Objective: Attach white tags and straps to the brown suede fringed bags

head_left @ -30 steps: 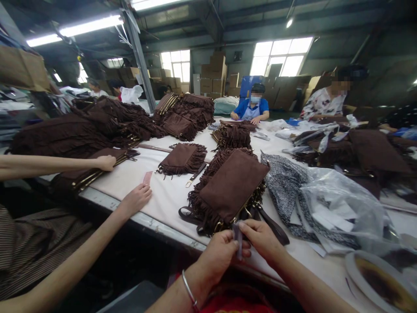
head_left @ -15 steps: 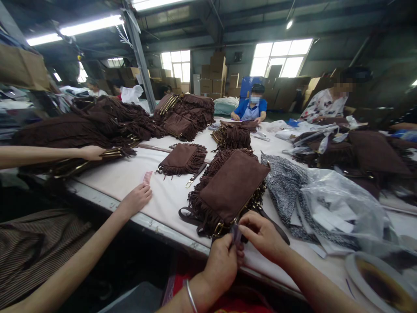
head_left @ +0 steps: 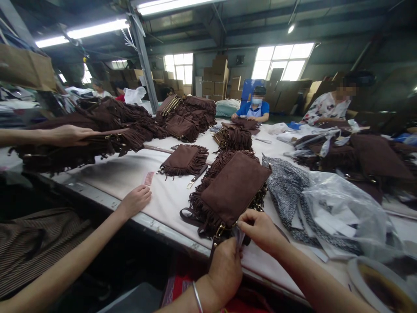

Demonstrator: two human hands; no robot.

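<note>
A brown fringed bag [head_left: 230,187] lies on top of a stack, its lower corner pointing at me. My left hand [head_left: 227,267], with a bangle on the wrist, is closed on a strip of thin translucent plastic [head_left: 239,236] just below that corner. Fingers of my right hand [head_left: 260,228] are pinched at the strip's upper end, against the bag's corner; exactly what sits between the fingertips is hidden. A gold clasp [head_left: 220,229] on a brown strap hangs beside my left hand. Another strap [head_left: 189,214] loops out to the left of the stack.
At left, a co-worker's hand [head_left: 138,200] rests by a red-striped sheet [head_left: 149,178]; the other hand [head_left: 71,134] holds piled bags. A small fringed bag [head_left: 184,160], grey woven fabric [head_left: 286,187], clear plastic [head_left: 345,208] and a tape roll [head_left: 378,282] lie on the table.
My left hand has shifted slightly down and right, and more of the plastic strip shows between my hands. The co-worker's far hand has raised the edge of the left pile.
</note>
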